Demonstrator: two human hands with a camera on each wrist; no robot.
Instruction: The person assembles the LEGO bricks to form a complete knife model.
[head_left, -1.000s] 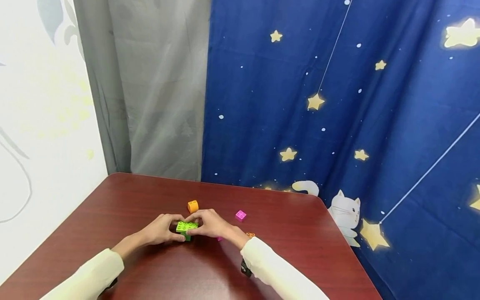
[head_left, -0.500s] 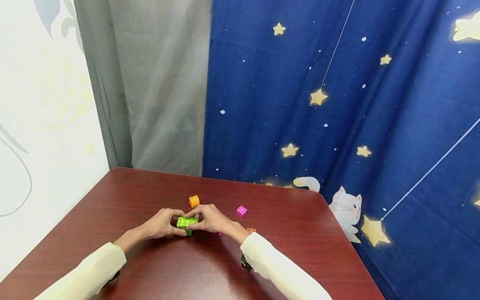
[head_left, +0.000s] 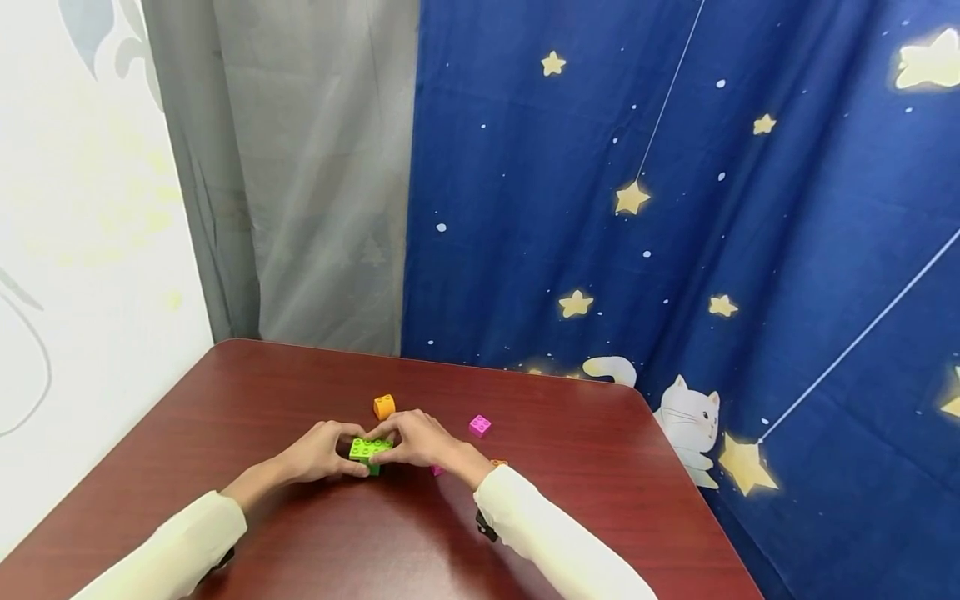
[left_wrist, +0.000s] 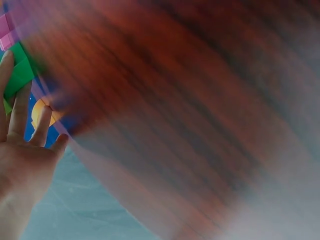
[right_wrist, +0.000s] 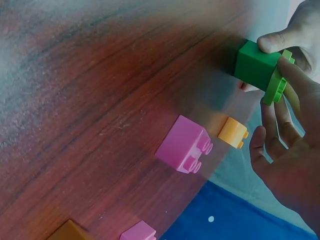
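Both hands meet over two joined bricks near the middle of the table. A flat lime-green brick with studs lies across a darker green brick, which is mostly hidden under it in the head view. My left hand holds the dark green brick from the left, its thumb on the side. From the right, my right hand pinches the lime-green brick between thumb and fingers. In the left wrist view, the left hand and the green brick sit at the left edge.
Behind the hands lies a yellow-orange brick with a curved side. A pink brick is to the right. Another pink brick and an orange one lie by the right forearm. Curtains hang beyond the table's far edge.
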